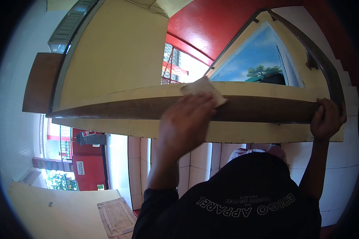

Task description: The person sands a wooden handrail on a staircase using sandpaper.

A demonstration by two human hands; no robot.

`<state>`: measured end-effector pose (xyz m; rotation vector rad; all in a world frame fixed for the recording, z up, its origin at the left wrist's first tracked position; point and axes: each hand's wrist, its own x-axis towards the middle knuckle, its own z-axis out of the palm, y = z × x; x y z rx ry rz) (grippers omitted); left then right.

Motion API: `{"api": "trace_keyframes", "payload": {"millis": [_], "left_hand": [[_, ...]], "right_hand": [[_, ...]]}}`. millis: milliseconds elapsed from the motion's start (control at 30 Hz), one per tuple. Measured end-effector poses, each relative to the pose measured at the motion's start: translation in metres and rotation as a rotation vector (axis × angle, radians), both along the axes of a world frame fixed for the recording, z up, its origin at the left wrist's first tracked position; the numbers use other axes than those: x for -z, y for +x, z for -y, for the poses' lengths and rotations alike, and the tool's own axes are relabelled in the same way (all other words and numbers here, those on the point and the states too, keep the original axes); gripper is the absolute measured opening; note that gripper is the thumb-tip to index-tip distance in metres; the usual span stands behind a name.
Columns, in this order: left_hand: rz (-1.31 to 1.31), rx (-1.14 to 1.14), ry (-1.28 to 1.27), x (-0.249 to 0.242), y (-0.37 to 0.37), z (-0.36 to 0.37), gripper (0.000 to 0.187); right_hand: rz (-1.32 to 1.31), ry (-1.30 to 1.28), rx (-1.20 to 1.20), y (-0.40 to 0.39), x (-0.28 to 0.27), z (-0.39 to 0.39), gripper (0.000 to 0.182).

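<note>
Stairwell (pixel 199 159) around us, brown handrail (pixel 267 109) | left hand (pixel 187 125) — loosely cupped, pinning tan sandpaper (pixel 201 88) | right hand (pixel 327 119) — curled round handrail's bend | overhanging edge could catch, making sandpaper slip

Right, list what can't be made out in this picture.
Head view: underside of the pale sheet, turned from the camera.
Head view: part of its top, covered by the left hand.
Head view: wording on the white sign, too small.
Head view: lower end of the wooden panel, cut off by the bottom edge.
</note>
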<state>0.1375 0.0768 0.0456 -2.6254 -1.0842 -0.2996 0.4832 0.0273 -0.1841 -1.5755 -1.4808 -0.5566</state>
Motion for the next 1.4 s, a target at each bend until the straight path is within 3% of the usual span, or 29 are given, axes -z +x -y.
{"api": "trace_keyframes", "payload": {"millis": [33, 67, 100, 133, 233, 333, 433, 467, 533, 600, 700, 800, 867, 933, 1000, 1100, 1167, 1200, 1267, 1300, 1400], "left_hand": [[-0.004, -0.032, -0.022, -0.013, -0.014, -0.001, 0.014], [-0.045, -0.287, 0.044, -0.030, -0.028, 0.003, 0.014], [0.093, -0.469, -0.017, -0.044, -0.042, -0.001, 0.015], [0.217, -0.508, -0.111, -0.051, -0.046, 0.001, 0.015], [0.048, -0.085, -0.038, 0.000, 0.000, 0.001, 0.012], [0.053, -0.024, -0.087, 0.007, 0.019, 0.007, 0.010], [0.114, -0.349, 0.104, -0.035, -0.057, 0.006, 0.016], [0.218, -0.563, 0.021, -0.051, -0.078, 0.010, 0.026], [0.178, -0.509, 0.049, -0.044, -0.067, 0.008, 0.022], [0.077, -0.119, -0.003, -0.002, -0.003, 0.006, 0.012], [0.101, -0.028, -0.089, -0.004, -0.003, 0.001, 0.010], [0.138, -0.592, 0.079, -0.056, -0.065, 0.007, 0.013], [0.348, -0.637, 0.017, -0.063, -0.086, 0.009, 0.014], [0.179, -0.271, 0.043, -0.025, -0.041, 0.005, 0.013], [0.074, -0.071, 0.098, 0.005, 0.003, 0.011, 0.013], [0.077, -0.148, 0.136, -0.024, -0.051, 0.005, 0.014], [0.268, -0.502, 0.226, -0.043, -0.103, 0.013, 0.020], [0.572, -0.780, 0.044, -0.050, -0.108, 0.021, 0.023], [0.238, -0.269, 0.318, -0.015, -0.090, 0.013, 0.022], [0.111, -0.098, 0.322, 0.012, -0.064, 0.016, 0.022], [0.096, 0.049, 0.268, 0.040, -0.055, 0.029, 0.024]], "right_hand": [[-0.007, -0.008, 0.002, -0.001, 0.000, 0.001, 0.017], [-0.017, -0.014, 0.005, -0.002, 0.000, 0.002, 0.017], [-0.011, -0.004, 0.005, -0.001, 0.000, 0.001, 0.017], [-0.007, 0.005, 0.010, -0.001, 0.000, 0.001, 0.017], [0.000, 0.004, 0.007, -0.001, 0.001, 0.002, 0.018], [-0.007, 0.000, 0.004, -0.002, 0.001, -0.001, 0.019], [-0.009, 0.004, 0.005, -0.002, 0.002, 0.002, 0.019], [-0.011, 0.014, 0.007, -0.003, 0.002, 0.001, 0.020], [-0.022, 0.021, 0.012, -0.002, 0.003, 0.001, 0.020], [-0.013, 0.022, -0.008, -0.004, 0.004, 0.001, 0.020], [0.010, 0.030, 0.013, -0.001, 0.003, -0.001, 0.020], [0.001, 0.011, 0.007, -0.001, 0.003, 0.001, 0.021], [-0.003, 0.016, 0.002, 0.000, 0.005, 0.001, 0.021], [0.004, 0.021, 0.007, 0.000, 0.007, 0.002, 0.021], [0.014, 0.029, -0.001, 0.001, 0.007, -0.001, 0.021], [0.008, 0.008, 0.011, 0.002, 0.010, 0.003, 0.021], [0.003, 0.007, 0.008, 0.002, 0.012, 0.002, 0.021], [0.005, 0.016, 0.007, 0.003, 0.011, 0.000, 0.021], [0.012, 0.024, -0.006, 0.003, 0.010, 0.001, 0.020], [0.009, 0.017, -0.003, 0.002, 0.011, 0.002, 0.020], [0.009, 0.006, 0.015, 0.003, 0.012, 0.000, 0.019]]}}
